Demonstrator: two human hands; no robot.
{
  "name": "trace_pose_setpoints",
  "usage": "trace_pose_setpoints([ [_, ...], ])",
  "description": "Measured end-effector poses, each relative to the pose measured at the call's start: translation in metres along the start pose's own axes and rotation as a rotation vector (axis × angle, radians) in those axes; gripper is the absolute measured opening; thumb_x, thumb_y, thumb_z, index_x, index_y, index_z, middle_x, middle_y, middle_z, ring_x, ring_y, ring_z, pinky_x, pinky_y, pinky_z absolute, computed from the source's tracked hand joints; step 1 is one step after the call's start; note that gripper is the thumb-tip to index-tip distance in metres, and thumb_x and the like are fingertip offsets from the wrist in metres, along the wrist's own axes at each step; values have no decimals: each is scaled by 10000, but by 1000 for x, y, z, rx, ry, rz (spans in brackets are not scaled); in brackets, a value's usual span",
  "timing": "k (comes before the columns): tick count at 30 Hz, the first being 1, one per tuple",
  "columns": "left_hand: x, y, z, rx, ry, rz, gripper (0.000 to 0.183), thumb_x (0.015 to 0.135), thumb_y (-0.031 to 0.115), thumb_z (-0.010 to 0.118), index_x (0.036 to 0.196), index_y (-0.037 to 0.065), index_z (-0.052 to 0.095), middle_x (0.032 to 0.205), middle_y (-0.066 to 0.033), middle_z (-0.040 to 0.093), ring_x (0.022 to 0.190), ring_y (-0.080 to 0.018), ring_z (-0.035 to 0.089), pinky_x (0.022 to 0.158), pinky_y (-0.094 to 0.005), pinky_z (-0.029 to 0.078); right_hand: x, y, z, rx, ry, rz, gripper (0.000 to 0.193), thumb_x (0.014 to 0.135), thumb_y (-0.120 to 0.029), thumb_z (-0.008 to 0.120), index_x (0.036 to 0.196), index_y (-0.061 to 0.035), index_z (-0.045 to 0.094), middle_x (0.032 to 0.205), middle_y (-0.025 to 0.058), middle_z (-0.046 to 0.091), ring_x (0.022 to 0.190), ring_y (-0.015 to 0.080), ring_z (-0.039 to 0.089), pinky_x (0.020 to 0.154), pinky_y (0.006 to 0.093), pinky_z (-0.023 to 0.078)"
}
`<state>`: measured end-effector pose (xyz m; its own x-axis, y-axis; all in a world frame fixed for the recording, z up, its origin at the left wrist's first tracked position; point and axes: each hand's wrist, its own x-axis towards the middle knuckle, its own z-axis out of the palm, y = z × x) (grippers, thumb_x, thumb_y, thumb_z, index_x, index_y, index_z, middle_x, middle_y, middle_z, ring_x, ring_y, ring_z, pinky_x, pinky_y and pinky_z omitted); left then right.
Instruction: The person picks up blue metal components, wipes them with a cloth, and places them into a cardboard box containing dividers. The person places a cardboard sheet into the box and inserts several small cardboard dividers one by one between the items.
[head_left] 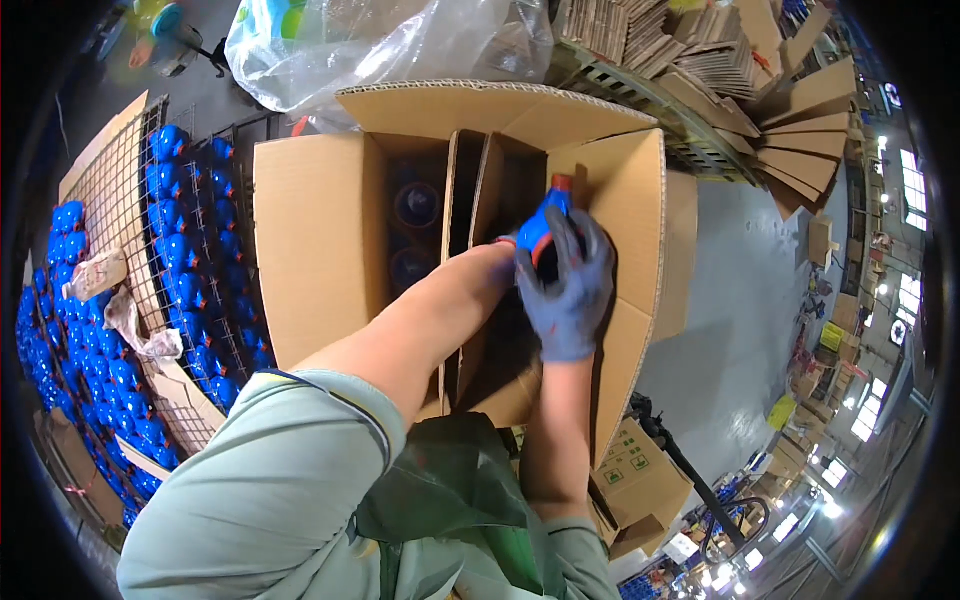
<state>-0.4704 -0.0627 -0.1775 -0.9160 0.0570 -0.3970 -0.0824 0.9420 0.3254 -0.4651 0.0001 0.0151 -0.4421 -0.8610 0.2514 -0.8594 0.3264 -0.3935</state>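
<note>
Right hand [570, 295], gloved in grey, looks wrapped round a blue bottle [540, 226], fingers over one side, thumb on the other. Left forearm [420, 310] reaches in beside it; left hand is mostly hidden past the wrist, so can't tell its grip.

Bottle is over the right part of the carton [625, 260], tilted, red cap [561, 183] toward the carton's far wall. Can't tell if it touches anything below. Cardboard dividers [485, 190] run through the carton's middle, left of the bottle. Dark round items [417, 204] sit in the carton's left part. Left of the carton: wire rack [205, 420] with more blue bottles [180, 245]. Clear plastic bag [390, 50] beyond its far edge.

Handling, my read: smooth, glossy plastic, probably slick; gloves should help. Walls likely stiff with slight give, not very fragile. Weight depends on fill, can't see that. Best hold: round the body just below the shoulder, not by the cap.
</note>
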Motion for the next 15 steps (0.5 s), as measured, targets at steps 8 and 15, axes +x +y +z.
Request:
trace_pose_setpoints([
  [8, -21, -1, 21, -69, -16, 46, 280, 982, 261, 542, 1179, 97, 654, 1122, -107, 702, 964, -257, 664, 836, -461, 519, 23, 55, 126, -262, -368, 66, 504, 787, -268, 717, 1270, -205, 589, 1341, 151, 490, 1217, 421, 467, 936, 566, 462],
  [15, -22, -3, 37, -112, -75, 41, 271, 968, 265, 565, 1165, 120, 682, 1128, -108, 708, 958, -257, 669, 818, -461, 521, 52, 74, 173, -258, -396, 178, 258, 915, -208, 512, 1085, -37, 604, 1041, 228, 641, 992, 422, 614, 863, 510, 511],
])
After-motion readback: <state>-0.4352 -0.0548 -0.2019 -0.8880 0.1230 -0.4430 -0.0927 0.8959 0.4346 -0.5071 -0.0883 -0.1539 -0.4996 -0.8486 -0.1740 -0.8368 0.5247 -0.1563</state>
